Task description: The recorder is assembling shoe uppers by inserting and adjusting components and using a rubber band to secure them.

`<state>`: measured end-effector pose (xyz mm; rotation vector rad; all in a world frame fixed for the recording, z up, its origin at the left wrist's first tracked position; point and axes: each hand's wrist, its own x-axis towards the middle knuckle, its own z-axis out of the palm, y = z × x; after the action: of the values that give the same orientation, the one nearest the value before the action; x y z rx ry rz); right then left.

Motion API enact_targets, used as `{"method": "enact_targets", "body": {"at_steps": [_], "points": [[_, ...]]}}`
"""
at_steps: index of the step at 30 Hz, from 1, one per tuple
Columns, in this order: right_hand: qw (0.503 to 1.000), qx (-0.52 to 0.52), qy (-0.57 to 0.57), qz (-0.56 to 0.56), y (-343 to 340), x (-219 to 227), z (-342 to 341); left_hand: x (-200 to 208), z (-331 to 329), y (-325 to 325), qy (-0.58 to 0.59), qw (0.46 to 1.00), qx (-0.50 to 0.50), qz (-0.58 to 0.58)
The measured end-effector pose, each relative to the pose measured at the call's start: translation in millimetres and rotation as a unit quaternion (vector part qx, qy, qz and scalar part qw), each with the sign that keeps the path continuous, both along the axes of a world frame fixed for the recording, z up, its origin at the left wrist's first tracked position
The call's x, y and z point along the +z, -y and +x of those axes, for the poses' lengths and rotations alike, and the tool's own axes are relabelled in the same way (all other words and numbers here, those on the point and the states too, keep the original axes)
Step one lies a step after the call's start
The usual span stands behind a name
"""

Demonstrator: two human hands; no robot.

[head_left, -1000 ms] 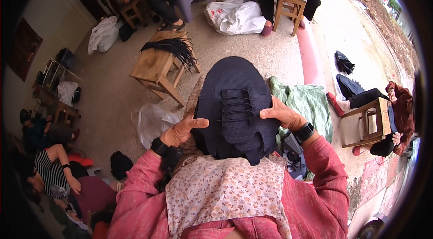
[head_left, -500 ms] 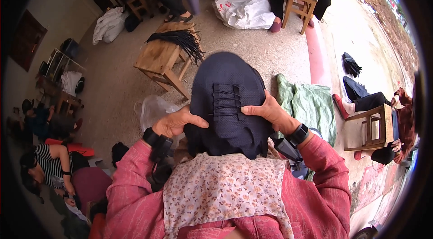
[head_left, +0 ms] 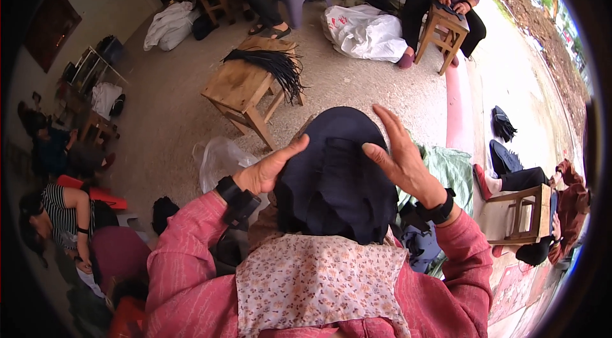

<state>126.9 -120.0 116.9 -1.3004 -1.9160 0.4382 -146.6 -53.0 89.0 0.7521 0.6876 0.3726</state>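
A stack of navy-black fabric shoe uppers (head_left: 338, 178) stands in front of my body, over the floral apron (head_left: 319, 280). Its rounded toe end points away from me. Ragged layered edges hang toward the apron, and the lacing on the top piece is barely visible in shadow. My left hand (head_left: 275, 166) grips the stack's left edge, thumb stretched along it and fingers hidden behind. On the other side, my right hand (head_left: 405, 162) is open, fingers spread and raised beside the right edge, with its thumb near the top surface.
Ahead stands a wooden stool (head_left: 245, 86) bearing a bundle of black cords (head_left: 274, 67). A clear plastic bag (head_left: 220, 162) lies left of the stack, a green woven sheet (head_left: 449, 172) to the right. White sacks (head_left: 363, 32) and several seated people surround me.
My right hand has let go of the stack and opened, its fingers now raised. The stack has shifted nearer to me, and its laces show less. My left hand has moved up its edge.
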Motion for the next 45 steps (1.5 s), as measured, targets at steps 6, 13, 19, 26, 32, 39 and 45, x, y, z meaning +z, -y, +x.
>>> {"method": "enact_targets", "body": {"at_steps": [6,13,19,26,32,39,45], "points": [[0.948,0.193,0.240,0.079,18,-39,-39,7,1,6,0.002,0.998,-0.036,-0.055],[0.965,0.188,0.172,0.057,24,-27,-27,23,9,11,-0.067,0.984,-0.117,0.119],[0.998,0.012,-0.039,0.051,15,-14,10,19,10,11,-0.070,0.994,-0.069,0.052],[0.932,-0.046,-0.307,-0.187,-12,-80,34,30,35,16,-0.075,0.993,-0.070,0.057],[0.870,0.048,-0.427,-0.243,0,-41,27,21,27,15,-0.056,0.994,-0.057,0.076],[0.904,0.044,-0.378,-0.195,12,-23,13,40,16,38,-0.101,0.964,-0.026,0.245],[0.929,0.088,-0.316,-0.171,4,-36,25,36,11,39,-0.087,0.977,-0.025,0.195]]}}
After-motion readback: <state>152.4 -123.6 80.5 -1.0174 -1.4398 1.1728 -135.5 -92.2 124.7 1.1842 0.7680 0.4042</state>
